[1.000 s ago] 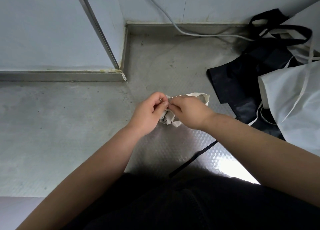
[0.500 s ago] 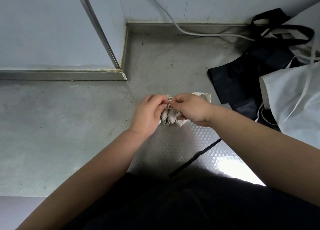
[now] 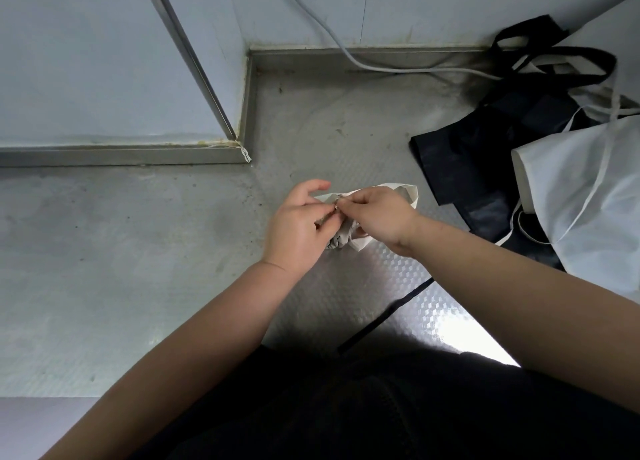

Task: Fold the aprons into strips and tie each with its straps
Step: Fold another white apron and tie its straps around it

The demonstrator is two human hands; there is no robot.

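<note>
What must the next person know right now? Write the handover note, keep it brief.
Left hand: pinches the strap on top of the cream apron, index finger raised.
Right hand: pinches the same strap.
Cream apron: bundled on the floor between the hands.
Done: cream apron folded; tying under way, no finished knot visible.
Left: finish that tie, then fold and tie the black apron and the white apron, both lying loose at right.

Head-worn camera (wide-angle) looks down, close over the floor [image 3: 121, 269].
</note>
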